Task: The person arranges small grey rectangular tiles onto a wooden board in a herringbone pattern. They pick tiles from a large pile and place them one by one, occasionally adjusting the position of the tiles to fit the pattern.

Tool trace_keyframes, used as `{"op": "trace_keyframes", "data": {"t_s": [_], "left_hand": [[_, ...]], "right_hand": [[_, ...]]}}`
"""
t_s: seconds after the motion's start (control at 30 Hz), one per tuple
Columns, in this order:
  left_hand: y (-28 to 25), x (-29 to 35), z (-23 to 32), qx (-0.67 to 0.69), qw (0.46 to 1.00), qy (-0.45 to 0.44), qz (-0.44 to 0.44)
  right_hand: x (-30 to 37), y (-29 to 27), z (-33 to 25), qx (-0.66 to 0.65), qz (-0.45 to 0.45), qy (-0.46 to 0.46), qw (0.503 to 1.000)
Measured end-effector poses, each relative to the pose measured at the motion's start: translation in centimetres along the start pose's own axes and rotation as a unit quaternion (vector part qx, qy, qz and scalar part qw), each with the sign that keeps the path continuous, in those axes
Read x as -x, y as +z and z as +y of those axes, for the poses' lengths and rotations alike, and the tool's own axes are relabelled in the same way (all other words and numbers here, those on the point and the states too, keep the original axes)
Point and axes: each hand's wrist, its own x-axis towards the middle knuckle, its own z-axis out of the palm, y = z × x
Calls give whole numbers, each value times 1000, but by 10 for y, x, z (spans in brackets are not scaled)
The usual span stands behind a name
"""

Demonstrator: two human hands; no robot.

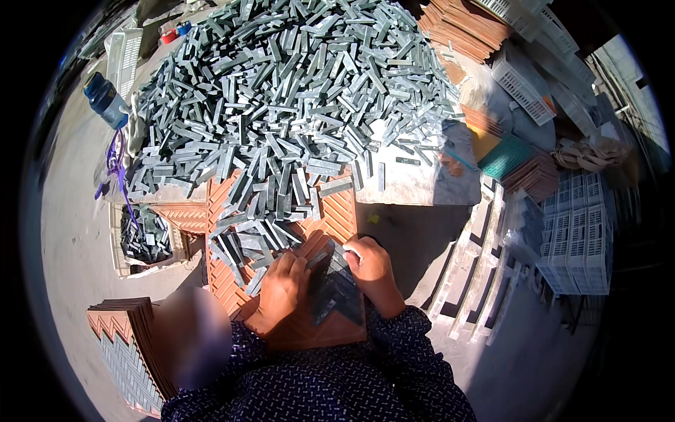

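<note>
In front of me lies an orange-brown board (339, 211) with herringbone grooves. Dark grey stone strips (333, 294) sit in its grooves near my body, in a zigzag pattern. My left hand (281, 290) is over the board's left part, fingers curled down beside loose strips (254, 239); what its fingertips hold is hidden. At the right edge of the laid strips is my right hand (373, 271), fingers bent and thumb close to the forefinger. Something small and pale shows at its fingertips, too unclear to name.
A large heap of grey strips (295, 77) covers the table (422, 186) beyond the board. To the left are a crate (121, 243) of strips, a blue bottle (107, 102) and stacked boards (116, 309). Pallet slats (460, 281) and white crates (576, 239) stand right.
</note>
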Motion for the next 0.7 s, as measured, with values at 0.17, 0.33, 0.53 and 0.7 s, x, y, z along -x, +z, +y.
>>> {"op": "trace_keyframes", "data": {"t_s": [0.17,0.33,0.53,0.7], "left_hand": [[1,9,9,36,998,-52,-19],[2,8,10,57,995,-76,-17],[0,3,11,66,991,-107,-40],[4,6,5,17,998,-32,-41]], "right_hand": [[13,1,-4,-77,54,23,995],[27,-12,-3,-66,39,63,995],[32,-20,-5,-55,44,94,993],[32,-18,-12,-81,42,70,993]]}}
